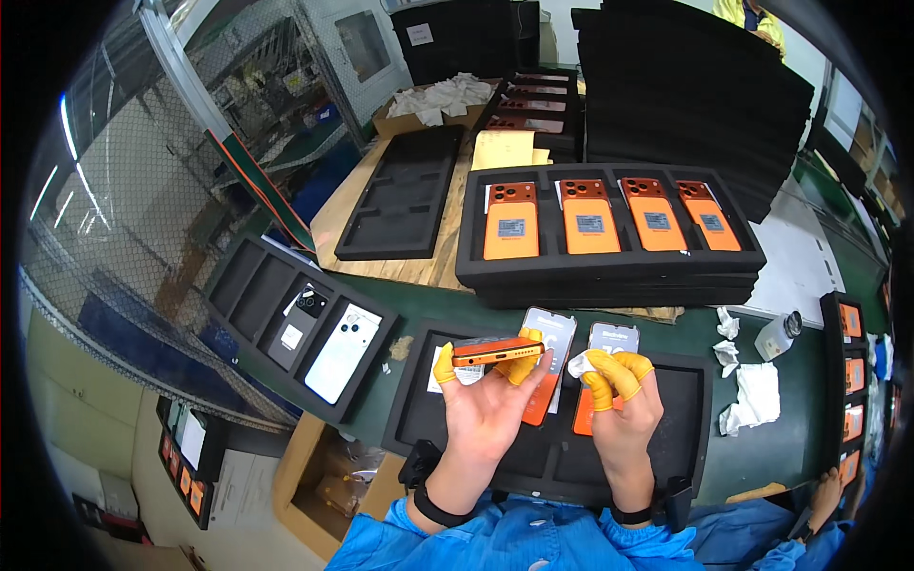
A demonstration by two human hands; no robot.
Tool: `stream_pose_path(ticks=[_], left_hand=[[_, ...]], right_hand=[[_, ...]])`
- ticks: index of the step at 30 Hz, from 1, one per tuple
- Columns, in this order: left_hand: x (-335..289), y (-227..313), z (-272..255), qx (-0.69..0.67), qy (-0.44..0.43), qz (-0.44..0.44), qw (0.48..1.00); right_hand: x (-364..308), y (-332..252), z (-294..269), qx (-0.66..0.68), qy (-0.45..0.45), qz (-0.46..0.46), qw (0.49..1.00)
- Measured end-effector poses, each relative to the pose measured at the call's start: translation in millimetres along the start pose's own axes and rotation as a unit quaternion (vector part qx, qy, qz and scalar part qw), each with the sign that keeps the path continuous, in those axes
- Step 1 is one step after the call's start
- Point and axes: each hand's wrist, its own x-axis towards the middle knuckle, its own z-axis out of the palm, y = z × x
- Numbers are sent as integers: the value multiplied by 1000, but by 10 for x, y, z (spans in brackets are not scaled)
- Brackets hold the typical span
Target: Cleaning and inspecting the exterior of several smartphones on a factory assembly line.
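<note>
Yellow finger cots cover the fingertips of both hands. My left hand [481,419] grips an orange phone [497,353] by its sides, its bottom edge with the port turned toward me. Pinched in my right hand [628,423] is a small white wipe [579,364], a little to the right of the phone and apart from it. Beneath both hands lies a black foam tray [671,452]. Two phones lie in it, a left one [554,333] and a right one [614,338], each with a printed front and orange lower part; my hands partly cover them.
Stacked foam trays [609,271] hold several orange phones at the back. Another tray [252,285] on the left carries a dark phone [297,328] and a white phone [341,357]. Crumpled wipes [759,395] and a bottle [779,335] stand right. A co-worker's hand [826,495] shows lower right.
</note>
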Motion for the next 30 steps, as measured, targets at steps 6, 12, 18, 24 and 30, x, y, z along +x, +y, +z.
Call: stream_pose_path(ticks=[6,12,18,24,30], left_hand=[[-1,-12,24,18,-2,5,1000],[15,-52,-34,49,-24,-4,999],[2,-163,-133,128,-27,29,991],[39,-202,-169,272,4,97,957],[56,-63,-54,500,-42,126,856]], right_hand=[[20,-67,-5,18,13,5,1000],[78,-308,-33,62,16,8,998],[64,-313,80,-7,18,-31,999],[-30,-426,59,58,9,-17,998],[-128,-355,-118,-2,-50,12,999]])
